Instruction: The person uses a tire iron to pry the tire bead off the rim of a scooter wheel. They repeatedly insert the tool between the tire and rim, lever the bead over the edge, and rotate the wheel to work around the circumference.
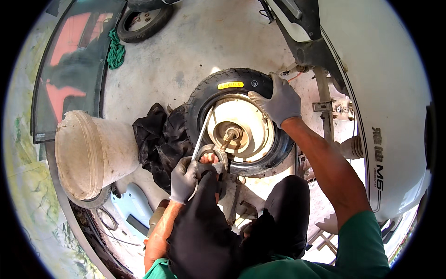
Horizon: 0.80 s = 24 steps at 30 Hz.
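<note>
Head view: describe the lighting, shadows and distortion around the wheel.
Head view: hard sunlight on the concrete floor; the wheel hub glares pale; the black cloth loses detail in shadow; fisheye bends the glass panel and scooter body toward the rim.

A pale bucket (90, 151), a spare tyre (144, 21) and a green rag (115, 50) lie on the concrete floor (186, 56).

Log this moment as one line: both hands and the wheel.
left hand: grips tyre lever at rim | right hand: presses on tyre | wheel: flat on ground
</note>
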Available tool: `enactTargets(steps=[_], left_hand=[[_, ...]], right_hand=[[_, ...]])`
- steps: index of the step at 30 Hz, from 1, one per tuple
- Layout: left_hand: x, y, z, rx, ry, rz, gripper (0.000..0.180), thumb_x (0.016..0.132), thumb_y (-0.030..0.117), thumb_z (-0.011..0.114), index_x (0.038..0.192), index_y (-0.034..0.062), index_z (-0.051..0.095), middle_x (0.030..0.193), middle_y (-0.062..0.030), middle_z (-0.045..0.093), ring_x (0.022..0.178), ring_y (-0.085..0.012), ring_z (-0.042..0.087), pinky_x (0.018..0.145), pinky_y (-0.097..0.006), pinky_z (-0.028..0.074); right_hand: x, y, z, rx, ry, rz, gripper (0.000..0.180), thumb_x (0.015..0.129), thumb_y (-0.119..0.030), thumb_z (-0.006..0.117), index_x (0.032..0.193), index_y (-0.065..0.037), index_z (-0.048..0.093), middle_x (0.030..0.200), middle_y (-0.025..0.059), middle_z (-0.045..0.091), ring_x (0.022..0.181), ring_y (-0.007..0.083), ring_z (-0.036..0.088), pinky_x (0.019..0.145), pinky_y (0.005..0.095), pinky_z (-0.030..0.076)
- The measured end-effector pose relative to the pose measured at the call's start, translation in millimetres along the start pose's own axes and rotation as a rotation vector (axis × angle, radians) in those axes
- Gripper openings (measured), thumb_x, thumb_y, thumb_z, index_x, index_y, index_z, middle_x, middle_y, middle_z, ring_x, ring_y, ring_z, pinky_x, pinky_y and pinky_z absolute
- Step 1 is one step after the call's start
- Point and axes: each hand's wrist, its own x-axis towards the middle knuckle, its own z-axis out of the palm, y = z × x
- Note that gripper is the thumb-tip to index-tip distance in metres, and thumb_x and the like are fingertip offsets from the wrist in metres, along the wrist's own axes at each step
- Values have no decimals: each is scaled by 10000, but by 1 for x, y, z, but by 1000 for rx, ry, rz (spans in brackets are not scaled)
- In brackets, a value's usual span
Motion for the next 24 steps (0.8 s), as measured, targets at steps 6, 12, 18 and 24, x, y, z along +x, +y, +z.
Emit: enactTargets(steps=[6, 12, 18, 24], left_hand=[[18, 9, 22, -204, -449, -228, 281, 1106, 250, 541, 1217, 3, 614, 759, -60, 695, 653, -121, 659, 606, -268, 535], [36, 20, 39, -777, -640, -536, 314, 1103, 346, 545, 1127, 40, 613, 777, -26, 631, 638, -194, 620, 595, -378, 539], [18, 16, 45, -786, -530, -605, 408, 1109, 445, 512, 977, 72, 615, 615, 6, 491, 469, -148, 421, 479, -309, 382], [23, -2, 68, -735, -381, -612, 624, 1059, 659, 464, 902, 78, 630, 546, -28, 464, 408, -220, 427, 456, -367, 395]], right_hand=[[0, -1, 1, -34, -5, 1, 961, 785, -723, 770, 1430, -47, 545, 1173, 260, 676, 1075, 424, 698, 893, 510, 575], [0, -7, -4, 5, -30, 27, 964, 780, -724, 772, 1434, -55, 541, 1196, 257, 674, 1108, 423, 686, 930, 513, 559], [0, -4, -2, -1, -28, 36, 964, 781, -717, 775, 1443, -60, 533, 1219, 258, 670, 1119, 421, 683, 941, 506, 557], [0, -6, -3, 1, -54, 52, 968, 780, -715, 778, 1447, -61, 527, 1241, 246, 667, 1135, 418, 676, 953, 499, 554]])
